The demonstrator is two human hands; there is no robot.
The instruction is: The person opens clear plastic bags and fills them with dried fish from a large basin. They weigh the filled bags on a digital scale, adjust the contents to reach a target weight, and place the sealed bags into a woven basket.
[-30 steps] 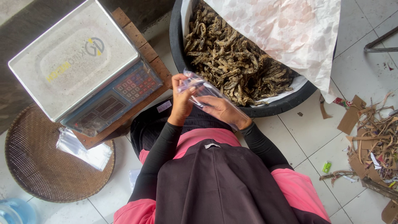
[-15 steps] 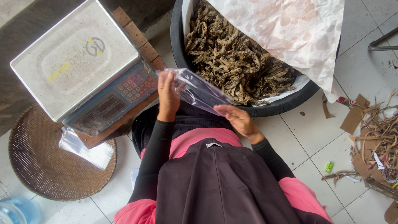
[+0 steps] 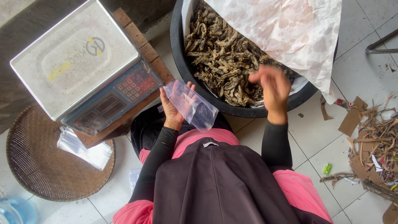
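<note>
My left hand grips a clear plastic bag; right hand, blurred, hovers loosely open.
Bag seems light, limp, slippery: I'd pinch its rim.

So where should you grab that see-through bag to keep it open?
Probably by the top rim of the clear plastic bag, pinched from the side nearest the scale, as the left hand does; it is floppy and slants down toward the basin.
</note>
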